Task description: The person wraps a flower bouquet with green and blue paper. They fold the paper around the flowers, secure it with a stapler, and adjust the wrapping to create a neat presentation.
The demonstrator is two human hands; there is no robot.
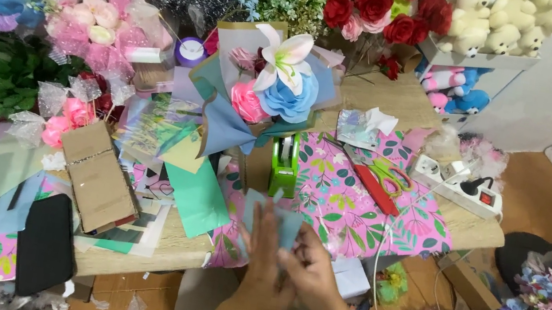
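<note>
Both hands sit nearest the camera at about six o'clock: the left hand (259,263) and the right hand (310,267) meet over a pale blue-grey sheet of paper (273,222), fingers closed on it in a light pinching grip, the sheet held just above the near edge of the table (150,249). At twelve o'clock from the hands, just beyond the paper, stands a green tape dispenser (285,164) on a pink leaf-print wrapping sheet (356,208). At about one o'clock lie scissors with green and yellow handles (384,172), and further out toward two o'clock a white power strip (459,188) rests near the table's right end. At ten o'clock a brown cardboard piece (99,179) lies beside a teal sheet (195,197), with a black pouch (45,244) nearer at nine o'clock. Farther off at twelve o'clock stands a bouquet (275,88) with a white lily, blue and pink blooms, and behind it red roses (384,6).
</note>
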